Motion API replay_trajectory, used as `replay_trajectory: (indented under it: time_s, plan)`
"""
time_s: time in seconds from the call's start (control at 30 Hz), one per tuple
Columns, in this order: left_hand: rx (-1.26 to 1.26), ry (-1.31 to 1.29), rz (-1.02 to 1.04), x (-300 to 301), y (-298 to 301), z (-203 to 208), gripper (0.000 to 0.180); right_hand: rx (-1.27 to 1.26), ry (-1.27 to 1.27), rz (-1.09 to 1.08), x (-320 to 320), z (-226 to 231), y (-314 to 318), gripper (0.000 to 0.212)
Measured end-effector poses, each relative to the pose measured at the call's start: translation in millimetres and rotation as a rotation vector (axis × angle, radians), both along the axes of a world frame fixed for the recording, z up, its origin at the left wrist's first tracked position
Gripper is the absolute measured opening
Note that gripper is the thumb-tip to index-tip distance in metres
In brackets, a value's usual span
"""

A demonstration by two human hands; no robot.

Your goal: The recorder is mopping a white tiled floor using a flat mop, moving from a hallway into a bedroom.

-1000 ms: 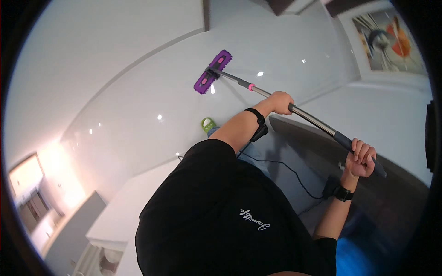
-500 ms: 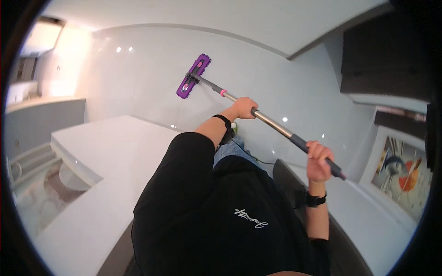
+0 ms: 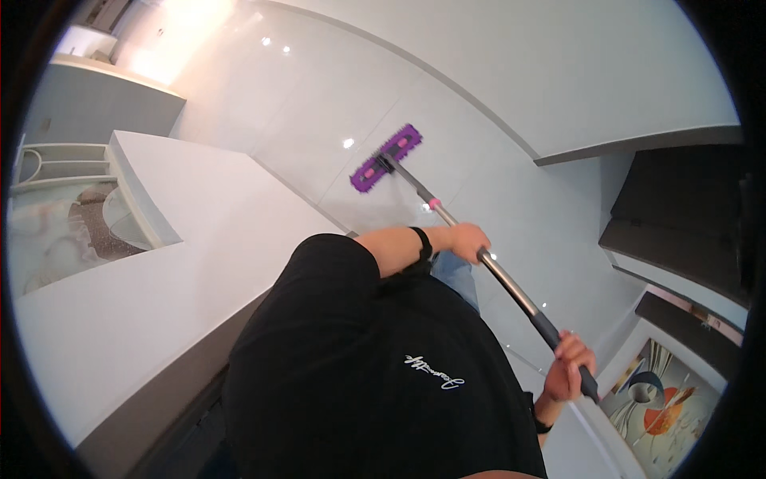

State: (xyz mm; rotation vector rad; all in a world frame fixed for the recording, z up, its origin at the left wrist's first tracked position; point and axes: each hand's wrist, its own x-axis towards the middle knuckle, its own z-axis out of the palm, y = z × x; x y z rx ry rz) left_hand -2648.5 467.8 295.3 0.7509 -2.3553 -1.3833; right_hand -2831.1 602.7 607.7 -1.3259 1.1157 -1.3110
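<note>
The left hand (image 3: pixel 469 239) is closed around the metal pole (image 3: pixel 515 290) of a mop, its fingers wrapped over the shaft a little below the middle, and the right hand (image 3: pixel 570 369) grips the dark handle sleeve (image 3: pixel 546 328) near the pole's upper end, the tip of the sleeve poking out just past the fist. Between the two hands the pole runs in a straight slant, with bare metal nearest the left hand and the dark sleeve nearest the right. Ahead of the left hand and to its left, the purple mop head (image 3: pixel 387 157) lies on the pale, glossy floor (image 3: pixel 319 96), its fringed edges showing all round; a pink ring (image 3: pixel 434 204) circles the shaft between that head and the left hand. A black band (image 3: pixel 423 243) sits on the wrist just behind the left hand, and another dark band (image 3: pixel 543 428) is partly visible behind the right. Below the left hand is a leg in blue jeans (image 3: pixel 456 281). Well to the left of that hand stretches a broad white surface (image 3: pixel 207 215). To the right of the right hand, near it, is a framed picture (image 3: pixel 658 411), and farther ahead of it stands dark furniture (image 3: pixel 678 215).
</note>
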Motion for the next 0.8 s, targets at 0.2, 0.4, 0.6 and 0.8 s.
replay_trajectory:
  time_s: [0.2,0.4,0.6,0.8]
  plan:
    - [0.114,-0.037,-0.054,-51,18,20,0.020,-0.065,-0.243,-0.110,-50,-6,3,0.024]
    - [0.058,0.019,0.146,-45,-8,-13,0.022,-0.102,-0.339,0.003,-58,-36,-57,0.030]
    - [-0.195,-0.082,0.204,59,-39,-50,0.025,-0.096,-0.220,0.364,16,-61,-98,0.027]
    - [-0.058,-0.169,0.284,169,-19,-70,0.017,-0.164,0.013,0.982,102,-75,-123,0.024]
